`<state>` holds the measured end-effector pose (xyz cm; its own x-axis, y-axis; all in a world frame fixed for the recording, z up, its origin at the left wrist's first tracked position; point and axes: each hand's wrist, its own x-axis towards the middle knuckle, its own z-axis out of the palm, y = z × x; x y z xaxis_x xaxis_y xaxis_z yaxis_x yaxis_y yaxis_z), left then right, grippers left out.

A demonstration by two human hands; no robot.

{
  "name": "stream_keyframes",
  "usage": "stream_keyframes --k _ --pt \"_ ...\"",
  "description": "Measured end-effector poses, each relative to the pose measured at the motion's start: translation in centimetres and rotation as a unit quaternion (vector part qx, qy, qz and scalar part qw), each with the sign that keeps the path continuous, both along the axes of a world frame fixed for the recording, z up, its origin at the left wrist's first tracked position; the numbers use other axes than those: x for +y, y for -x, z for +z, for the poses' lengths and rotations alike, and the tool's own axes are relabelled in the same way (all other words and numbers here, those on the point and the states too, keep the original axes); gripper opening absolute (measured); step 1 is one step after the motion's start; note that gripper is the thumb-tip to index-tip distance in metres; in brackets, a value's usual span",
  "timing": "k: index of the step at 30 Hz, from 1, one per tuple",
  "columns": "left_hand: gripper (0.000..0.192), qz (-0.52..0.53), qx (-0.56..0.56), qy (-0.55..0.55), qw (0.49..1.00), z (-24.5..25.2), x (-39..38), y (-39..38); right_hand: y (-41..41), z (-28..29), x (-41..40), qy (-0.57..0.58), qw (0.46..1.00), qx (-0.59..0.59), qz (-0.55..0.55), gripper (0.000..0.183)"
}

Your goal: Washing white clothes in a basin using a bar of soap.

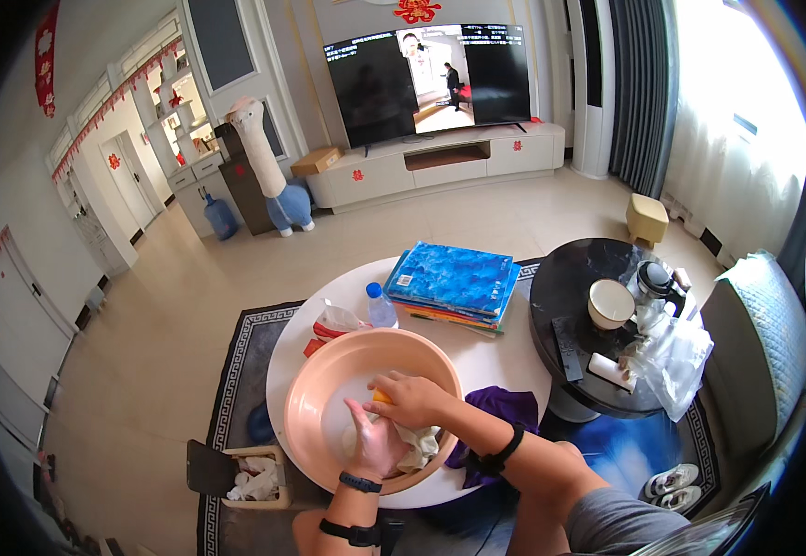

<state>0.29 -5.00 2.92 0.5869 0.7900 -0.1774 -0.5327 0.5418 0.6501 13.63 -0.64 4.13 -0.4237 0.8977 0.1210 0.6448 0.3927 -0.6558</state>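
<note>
Both of my hands are inside a peach-coloured plastic basin with cloudy water. My right hand grips a small orange-yellow block, which looks like a bar of soap. It meets my left hand, whose palm faces up with the thumb raised. A wet off-white cloth lies against the left hand at the basin's right side. The left fingers are mostly hidden, so their hold on the cloth is unclear.
The basin stands on a round white table. Around it are a stack of books, a plastic bottle, a tissue pack and a purple cloth. A black side table adjoins at right; an open bin stands at left.
</note>
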Motion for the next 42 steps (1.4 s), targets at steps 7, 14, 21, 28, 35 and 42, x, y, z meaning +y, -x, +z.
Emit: stream_keyframes --k 7,14,21,28,35,42 --pt "0.092 0.061 -0.138 0.041 0.988 -0.5 0.9 1.4 1.0 1.2 -1.8 -0.159 0.98 0.115 -0.014 0.053" --pt "0.069 0.093 -0.1 -0.009 0.991 -0.1 1.3 0.3 -3.3 -1.7 2.7 -0.058 0.821 0.532 -0.199 0.027" --pt "0.036 0.224 -0.01 -0.072 0.972 -0.9 1.9 1.8 -12.7 -4.5 2.5 -0.066 0.954 0.021 -0.292 0.049" --pt "0.052 0.316 0.096 -0.127 0.935 -1.1 2.2 1.6 -14.4 -8.6 -0.7 0.107 0.93 -0.255 -0.241 0.068" --pt "0.066 0.337 0.111 -0.149 0.923 -3.2 2.4 2.3 -14.8 -12.1 -1.4 0.142 0.92 -0.287 -0.226 0.069" --pt "0.067 0.352 0.114 -0.207 0.906 -2.2 2.8 1.3 -13.9 -9.8 -1.1 0.031 0.918 -0.311 -0.244 0.066"
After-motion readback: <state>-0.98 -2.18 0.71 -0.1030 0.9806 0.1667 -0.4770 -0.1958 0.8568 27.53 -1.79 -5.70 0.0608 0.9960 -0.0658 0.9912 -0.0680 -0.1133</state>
